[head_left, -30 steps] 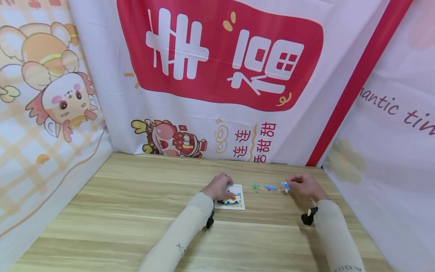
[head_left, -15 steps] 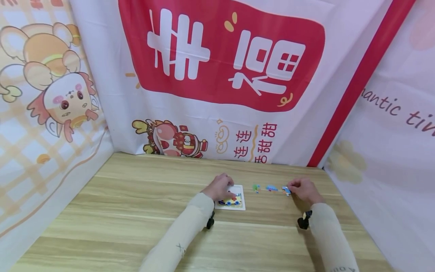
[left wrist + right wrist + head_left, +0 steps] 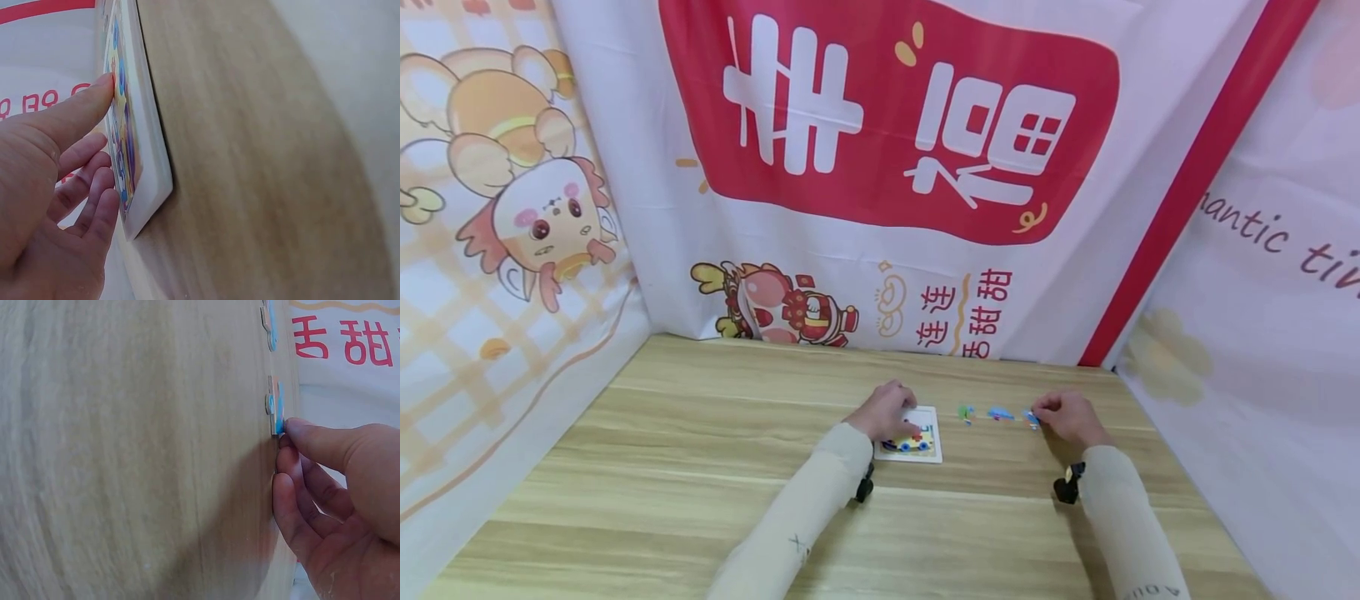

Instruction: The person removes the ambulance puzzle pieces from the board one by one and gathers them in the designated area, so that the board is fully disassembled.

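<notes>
My left hand (image 3: pixel 883 412) rests on a white-framed puzzle board (image 3: pixel 935 457) with a yellow vehicle picture. In the left wrist view, the thumb touches the picture and the other fingers bend loosely along the board (image 3: pixel 150 181). At the right, my right hand (image 3: pixel 1073 418) pinches the edge of a small blue puzzle piece (image 3: pixel 1031 417) at table level. The right wrist view has the thumb on the end of that puzzle piece (image 3: pixel 277 406), with the fingertips near the wood. A green puzzle piece (image 3: pixel 966 414) and a blue puzzle piece (image 3: pixel 999 413) lie between the hands.
The wood-grain table (image 3: pixel 700 467) meets a printed cloth backdrop (image 3: pixel 880 275) just behind the pieces. Cloth walls stand at left (image 3: pixel 512 333) and right (image 3: pixel 1247 400). A black wrist camera (image 3: pixel 1066 485) hangs under the right wrist.
The piece at my right hand showed orange and blue and now looks mostly blue, having been turned. The right wrist has shifted slightly left. My left hand has stayed on the board.
</notes>
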`<state>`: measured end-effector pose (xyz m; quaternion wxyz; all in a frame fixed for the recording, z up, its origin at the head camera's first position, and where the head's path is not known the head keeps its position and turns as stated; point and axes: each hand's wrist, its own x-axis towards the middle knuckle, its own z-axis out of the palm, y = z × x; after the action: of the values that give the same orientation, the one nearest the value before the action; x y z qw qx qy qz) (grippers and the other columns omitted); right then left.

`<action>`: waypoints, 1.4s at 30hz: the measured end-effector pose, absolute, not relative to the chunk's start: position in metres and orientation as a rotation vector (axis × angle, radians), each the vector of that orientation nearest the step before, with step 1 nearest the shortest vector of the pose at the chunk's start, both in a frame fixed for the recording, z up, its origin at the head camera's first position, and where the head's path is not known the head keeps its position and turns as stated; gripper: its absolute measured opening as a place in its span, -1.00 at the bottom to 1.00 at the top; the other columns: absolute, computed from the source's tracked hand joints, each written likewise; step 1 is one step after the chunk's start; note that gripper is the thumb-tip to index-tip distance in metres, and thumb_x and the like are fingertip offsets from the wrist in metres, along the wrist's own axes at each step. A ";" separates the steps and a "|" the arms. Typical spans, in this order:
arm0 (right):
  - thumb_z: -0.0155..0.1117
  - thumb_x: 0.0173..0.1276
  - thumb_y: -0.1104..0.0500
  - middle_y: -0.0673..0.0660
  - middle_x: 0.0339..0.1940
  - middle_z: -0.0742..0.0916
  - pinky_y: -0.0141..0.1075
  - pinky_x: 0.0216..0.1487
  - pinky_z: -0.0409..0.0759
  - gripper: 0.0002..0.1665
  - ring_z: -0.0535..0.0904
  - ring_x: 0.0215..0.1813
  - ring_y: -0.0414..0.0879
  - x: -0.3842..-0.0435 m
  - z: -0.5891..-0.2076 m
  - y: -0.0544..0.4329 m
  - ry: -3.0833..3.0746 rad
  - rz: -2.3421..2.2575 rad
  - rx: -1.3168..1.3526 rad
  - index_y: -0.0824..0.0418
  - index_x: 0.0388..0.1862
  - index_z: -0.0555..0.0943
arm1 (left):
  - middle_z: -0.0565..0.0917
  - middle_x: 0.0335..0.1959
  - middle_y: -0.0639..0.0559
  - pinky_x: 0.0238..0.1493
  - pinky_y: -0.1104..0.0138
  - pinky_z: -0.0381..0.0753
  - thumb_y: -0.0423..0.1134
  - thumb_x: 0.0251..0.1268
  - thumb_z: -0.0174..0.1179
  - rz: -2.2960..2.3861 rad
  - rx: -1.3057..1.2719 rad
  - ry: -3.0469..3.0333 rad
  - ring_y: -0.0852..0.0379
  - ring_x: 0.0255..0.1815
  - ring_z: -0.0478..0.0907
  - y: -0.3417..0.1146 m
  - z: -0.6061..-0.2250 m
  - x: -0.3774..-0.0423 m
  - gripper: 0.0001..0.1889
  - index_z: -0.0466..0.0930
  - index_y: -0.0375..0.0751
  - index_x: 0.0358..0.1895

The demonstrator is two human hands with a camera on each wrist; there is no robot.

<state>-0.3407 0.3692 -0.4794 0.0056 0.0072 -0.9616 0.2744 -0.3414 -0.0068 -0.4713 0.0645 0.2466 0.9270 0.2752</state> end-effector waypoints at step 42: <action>0.54 0.28 0.36 0.12 -0.14 0.85 -0.25 0.02 0.76 -0.71 0.73 -0.14 -0.17 -0.334 -0.433 0.143 -3.180 0.724 1.102 0.28 -0.01 0.79 | 0.63 0.10 -0.10 0.28 0.12 0.57 -0.18 0.29 0.49 0.588 1.007 2.746 0.04 0.08 0.52 -0.064 -0.453 -0.330 -0.52 0.67 -0.26 0.23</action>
<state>-0.3339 0.1428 -0.4335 -0.1498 0.3164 -0.9134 0.2079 -0.3296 -0.0640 -0.4533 0.0789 0.3366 0.9175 0.1965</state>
